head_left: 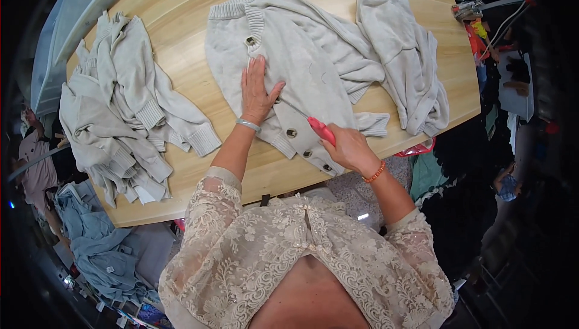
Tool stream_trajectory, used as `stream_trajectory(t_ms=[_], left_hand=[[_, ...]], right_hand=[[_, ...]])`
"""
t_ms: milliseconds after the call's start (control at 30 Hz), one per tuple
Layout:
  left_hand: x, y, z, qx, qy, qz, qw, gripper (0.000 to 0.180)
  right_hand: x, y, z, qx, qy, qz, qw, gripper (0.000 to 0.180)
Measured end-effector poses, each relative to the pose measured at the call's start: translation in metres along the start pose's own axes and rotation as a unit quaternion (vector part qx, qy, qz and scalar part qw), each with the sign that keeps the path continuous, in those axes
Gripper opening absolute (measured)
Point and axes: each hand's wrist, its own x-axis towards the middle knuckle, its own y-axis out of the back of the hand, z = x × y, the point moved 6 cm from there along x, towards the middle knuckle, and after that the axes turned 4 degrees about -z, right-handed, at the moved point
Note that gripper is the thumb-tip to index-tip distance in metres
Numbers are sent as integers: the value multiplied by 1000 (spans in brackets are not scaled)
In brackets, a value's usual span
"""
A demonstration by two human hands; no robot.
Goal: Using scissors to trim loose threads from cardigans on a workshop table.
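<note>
A light grey knitted cardigan [301, 66] lies spread on the wooden table in front of me, its ribbed neckline at the far side. Dark buttons run down its front band. My left hand [258, 95] rests flat on the band, fingers stretched out, just below the top button [250, 42]. In my right hand [351, 150] is a red-handled tool [321, 129] with a thin metal shaft. That shaft points left across the cardigan, its tip close to a button [277, 101] near my left thumb. Exactly what kind of tool it is, I cannot make out.
Similar grey knits lie in a heap [117, 106] on the left of the wooden table [181, 6]; another knit [401, 57] lies at the right. Blue-grey garments [99, 244] hang below the left edge. A large black pile [464, 154] stands beyond the right edge.
</note>
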Motion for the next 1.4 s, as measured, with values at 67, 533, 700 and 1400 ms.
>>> stream_trajectory(t_ms=[67, 533, 700, 1400], left_hand=[[1, -1, 3, 4, -5, 1, 1000, 80], [-43, 6, 37, -116, 59, -55, 990, 35], [-38, -3, 9, -220, 116, -76, 966, 25], [-102, -8, 67, -142, 39, -114, 983, 28]], right_hand=[[-20, -12, 12, 0, -7, -33, 999, 25], [-47, -21, 26, 5, 52, 99, 994, 21], [-45, -26, 14, -6, 12, 15, 1000, 23], [-94, -44, 47, -9, -2, -9, 1000, 20]])
